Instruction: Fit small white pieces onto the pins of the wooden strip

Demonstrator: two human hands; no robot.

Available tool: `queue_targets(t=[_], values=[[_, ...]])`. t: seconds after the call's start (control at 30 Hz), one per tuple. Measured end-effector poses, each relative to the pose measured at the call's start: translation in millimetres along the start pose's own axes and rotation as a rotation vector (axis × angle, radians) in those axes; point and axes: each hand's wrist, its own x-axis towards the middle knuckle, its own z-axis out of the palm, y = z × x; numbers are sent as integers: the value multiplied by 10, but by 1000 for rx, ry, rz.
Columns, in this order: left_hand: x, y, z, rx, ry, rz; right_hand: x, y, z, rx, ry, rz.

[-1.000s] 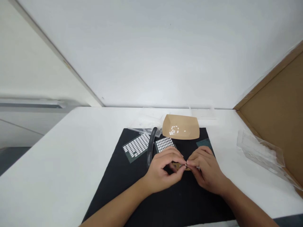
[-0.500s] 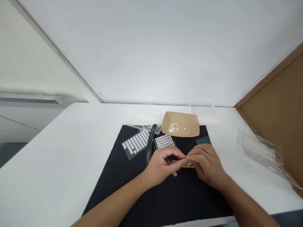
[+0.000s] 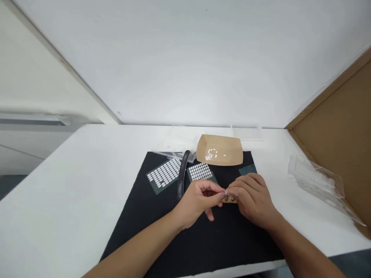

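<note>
Over the black mat, my left hand [image 3: 198, 202] and my right hand [image 3: 252, 199] meet fingertip to fingertip. Thumbs and index fingers of both pinch one tiny, shiny, pale piece [image 3: 225, 192], too small to name. Just below it lies a small tan strip [image 3: 228, 200] carrying round metallic bits, partly hidden by the fingers. Left of my hands rests a curved black handle-like bar [image 3: 182, 175]. A sheet of white oval stickers [image 3: 165, 173] lies beyond it, and a second sticker sheet [image 3: 200, 172] sits just behind my left hand.
A brown paper tray [image 3: 228, 148] holds several small white pieces. Clear plastic packaging [image 3: 179, 141] lies behind the black mat [image 3: 139, 224]. A dark green card [image 3: 247, 170] is near my right hand. Transparent plastic boxes [image 3: 319, 181] stand at right beside a cardboard panel [image 3: 342, 127].
The view has shifted slightly. The piece between my fingertips looks whiter and more of the tan strip is covered. Both hands keep pinching in nearly the same place.
</note>
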Motion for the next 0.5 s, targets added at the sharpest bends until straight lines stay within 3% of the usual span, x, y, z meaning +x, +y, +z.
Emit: queue_targets(t=[0.5], values=[[-37, -27, 85, -61, 88, -62, 26, -71, -17, -16, -31, -17]])
